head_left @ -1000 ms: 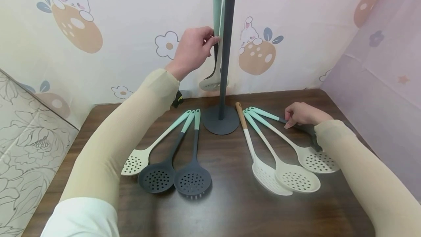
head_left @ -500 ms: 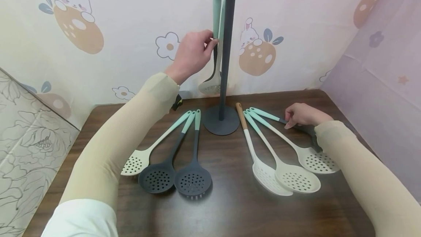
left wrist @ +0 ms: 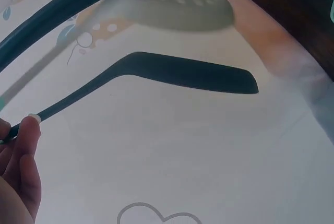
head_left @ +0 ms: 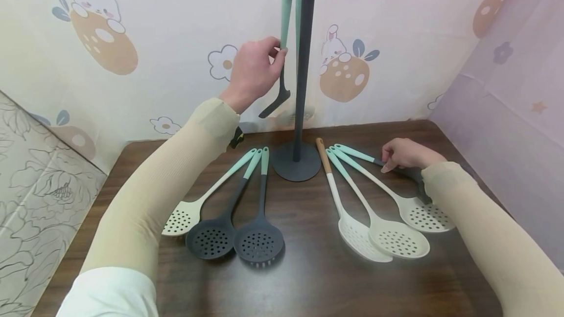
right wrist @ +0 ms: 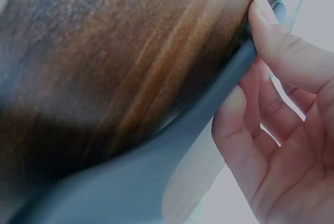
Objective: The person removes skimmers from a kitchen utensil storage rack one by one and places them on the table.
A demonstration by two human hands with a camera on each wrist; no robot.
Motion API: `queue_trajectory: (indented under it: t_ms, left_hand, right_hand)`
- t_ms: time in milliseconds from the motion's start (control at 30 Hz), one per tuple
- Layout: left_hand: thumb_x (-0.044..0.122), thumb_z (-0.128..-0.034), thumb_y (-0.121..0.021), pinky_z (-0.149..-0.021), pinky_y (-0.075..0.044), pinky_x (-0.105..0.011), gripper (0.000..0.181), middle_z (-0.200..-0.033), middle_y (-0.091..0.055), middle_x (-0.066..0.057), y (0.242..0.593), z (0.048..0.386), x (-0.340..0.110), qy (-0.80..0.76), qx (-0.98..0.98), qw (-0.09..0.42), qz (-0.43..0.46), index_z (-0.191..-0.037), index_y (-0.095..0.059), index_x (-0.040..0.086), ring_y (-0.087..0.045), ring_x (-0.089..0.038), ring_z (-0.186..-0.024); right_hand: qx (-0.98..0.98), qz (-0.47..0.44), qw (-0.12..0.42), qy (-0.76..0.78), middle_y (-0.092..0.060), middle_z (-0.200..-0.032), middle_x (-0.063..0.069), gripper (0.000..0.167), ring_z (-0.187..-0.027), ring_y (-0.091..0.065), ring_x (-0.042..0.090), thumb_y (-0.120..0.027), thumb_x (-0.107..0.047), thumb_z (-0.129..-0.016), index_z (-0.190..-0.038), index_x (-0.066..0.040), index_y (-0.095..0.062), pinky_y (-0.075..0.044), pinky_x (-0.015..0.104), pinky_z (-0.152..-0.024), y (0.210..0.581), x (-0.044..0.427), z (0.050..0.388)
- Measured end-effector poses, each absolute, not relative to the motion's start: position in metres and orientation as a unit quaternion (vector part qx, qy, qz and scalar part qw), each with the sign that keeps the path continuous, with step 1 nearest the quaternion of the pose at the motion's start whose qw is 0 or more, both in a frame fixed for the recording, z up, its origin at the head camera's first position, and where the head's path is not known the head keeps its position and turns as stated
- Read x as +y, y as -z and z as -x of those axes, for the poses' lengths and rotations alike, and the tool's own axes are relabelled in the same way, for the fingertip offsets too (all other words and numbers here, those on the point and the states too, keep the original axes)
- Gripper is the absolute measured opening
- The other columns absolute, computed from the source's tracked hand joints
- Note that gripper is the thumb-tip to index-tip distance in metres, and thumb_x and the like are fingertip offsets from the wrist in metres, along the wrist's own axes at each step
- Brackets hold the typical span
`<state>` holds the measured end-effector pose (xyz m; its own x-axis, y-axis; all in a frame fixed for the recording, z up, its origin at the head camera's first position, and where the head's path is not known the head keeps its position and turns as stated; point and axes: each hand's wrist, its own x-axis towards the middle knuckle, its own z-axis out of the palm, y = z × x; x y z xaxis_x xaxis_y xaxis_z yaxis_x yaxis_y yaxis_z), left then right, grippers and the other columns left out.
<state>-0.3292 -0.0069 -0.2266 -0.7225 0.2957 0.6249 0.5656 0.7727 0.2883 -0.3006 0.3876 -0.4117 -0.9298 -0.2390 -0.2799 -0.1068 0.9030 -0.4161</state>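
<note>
A dark turner with a mint handle hangs at the left of the grey utensil stand, its top by a hook. My left hand pinches it low on the handle; in the left wrist view its flat dark blade slants free of the fingers. Behind the pole hangs a pale skimmer, blurred in that view and mostly hidden in the head view. On the table at right, my right hand pinches the grey shaft of a mint-handled utensil; its head is partly behind the sleeve, so its kind is unclear.
Left of the stand's round base lie a pale skimmer and two dark skimmers. To its right lie a white slotted utensil with a wooden handle and two pale skimmers. A patterned cloth wall stands close behind.
The turner has swung left and turned, its blade coming apart from the pale skimmer, which now hangs farther right behind the pole. The stand's hooks have rotated slightly. My right hand has stayed put.
</note>
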Motion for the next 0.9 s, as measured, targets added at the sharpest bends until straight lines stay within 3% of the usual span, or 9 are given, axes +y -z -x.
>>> queue_trajectory:
  t_ms: [900]
  left_hand:
    - [0.030, -0.0999, -0.056, -0.069, -0.051, -0.024, 0.030, -0.102, -0.074, -0.003, 0.2269, 0.3310, -0.0171, 0.279, -0.904, 0.267, 0.186, -0.116, -0.070, 0.009, -0.066, -0.013, -0.089]
  right_hand:
    - [0.962, 0.090, 0.163, 0.198, -0.060, -0.080, 0.006, 0.022, -0.075, -0.054, 0.024, -0.085, -0.012, -0.077, -0.082, -0.007, -0.064, -0.048, 0.035, -0.064, 0.4136, 0.3888, 0.3022]
